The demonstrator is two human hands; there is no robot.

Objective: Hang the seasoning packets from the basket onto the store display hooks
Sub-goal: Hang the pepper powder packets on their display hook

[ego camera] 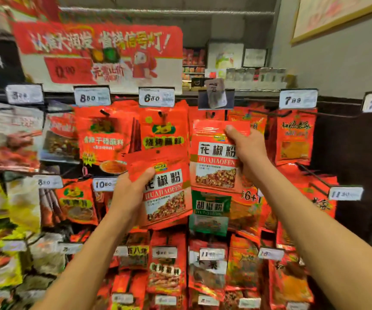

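My left hand (131,191) grips a small stack of red Huajiaofen seasoning packets (167,193) by the left edge, held in front of the display at mid height. My right hand (245,146) holds one more red Huajiaofen packet (214,159) by its upper right corner, raised just below a dark display hook (210,114) in the top row. The packet's top edge sits right under that hook; whether its hole is on the hook I cannot tell. The basket is not in view.
Rows of red seasoning packets hang on hooks all around, with white price tags (156,97) on the hook ends. A green packet (209,211) hangs below the right-hand one. A red promotional sign (97,52) hangs above. A grey wall (337,70) stands at the right.
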